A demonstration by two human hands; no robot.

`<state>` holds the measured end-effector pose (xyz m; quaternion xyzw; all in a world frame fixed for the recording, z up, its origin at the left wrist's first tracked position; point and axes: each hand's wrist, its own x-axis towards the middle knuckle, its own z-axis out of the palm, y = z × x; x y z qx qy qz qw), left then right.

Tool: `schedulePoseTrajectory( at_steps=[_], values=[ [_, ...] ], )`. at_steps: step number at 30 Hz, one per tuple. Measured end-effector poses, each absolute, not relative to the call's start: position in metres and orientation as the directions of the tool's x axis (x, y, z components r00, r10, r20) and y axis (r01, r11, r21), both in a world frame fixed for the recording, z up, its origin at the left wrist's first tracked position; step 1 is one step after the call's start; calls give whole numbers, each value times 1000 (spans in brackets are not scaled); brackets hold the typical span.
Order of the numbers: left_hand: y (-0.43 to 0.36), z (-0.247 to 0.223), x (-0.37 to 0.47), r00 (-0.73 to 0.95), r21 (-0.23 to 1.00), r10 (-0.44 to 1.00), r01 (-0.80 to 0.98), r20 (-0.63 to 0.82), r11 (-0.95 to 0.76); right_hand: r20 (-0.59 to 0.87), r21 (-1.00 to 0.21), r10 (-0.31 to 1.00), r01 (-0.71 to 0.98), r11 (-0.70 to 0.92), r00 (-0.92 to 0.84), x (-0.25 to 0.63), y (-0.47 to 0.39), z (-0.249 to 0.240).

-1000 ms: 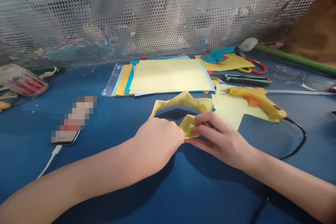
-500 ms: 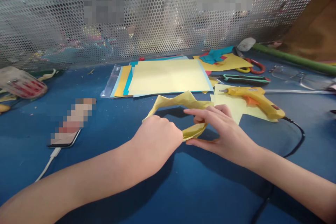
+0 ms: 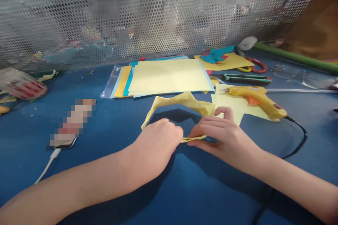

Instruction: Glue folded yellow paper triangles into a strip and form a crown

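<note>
The yellow paper band (image 3: 185, 100) loops toward 12 o'clock, clenched by the left hand (image 3: 158, 142) at its 7 and pinched by the right hand (image 3: 221, 132) at its 5. Likely light and easily crushed, it suits gentle fingertip holds along the folds.

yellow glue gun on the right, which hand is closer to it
Right: the right hand is left of the glue gun, on its near side; the left hand is farther left.
</note>
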<state>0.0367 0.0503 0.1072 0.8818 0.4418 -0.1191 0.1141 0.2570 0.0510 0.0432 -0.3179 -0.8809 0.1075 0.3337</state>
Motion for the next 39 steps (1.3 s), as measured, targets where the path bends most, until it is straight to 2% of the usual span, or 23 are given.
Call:
schedulePoseTrajectory(
  at_steps=[6, 16, 19, 22, 26, 34, 39],
  values=[
    [48, 105, 38, 569, 157, 776, 822, -271, -548, 506, -411, 640, 491, 768, -578, 257, 49, 41],
    [49, 104, 46, 636, -44, 758, 761, -148, -647, 558, -299, 620, 563, 770, -552, 260, 49, 41],
    [48, 99, 49, 656, -118, 748, 739, -98, -663, 567, -212, 586, 585, 783, -579, 263, 51, 39],
    [51, 90, 51, 660, -183, 751, 735, -27, -653, 564, -70, 556, 635, 769, -610, 268, 54, 34],
    [59, 74, 50, 635, -229, 772, 755, 22, -615, 526, 72, 549, 677, 733, -650, 271, 55, 26],
    [26, 55, 55, 616, -320, 788, 750, 18, -579, 391, 38, 654, 721, 692, -647, 262, 46, 12],
    [12, 52, 58, 632, -332, 775, 727, -21, -601, 322, 47, 671, 719, 693, -668, 260, 42, 15]
  ],
)
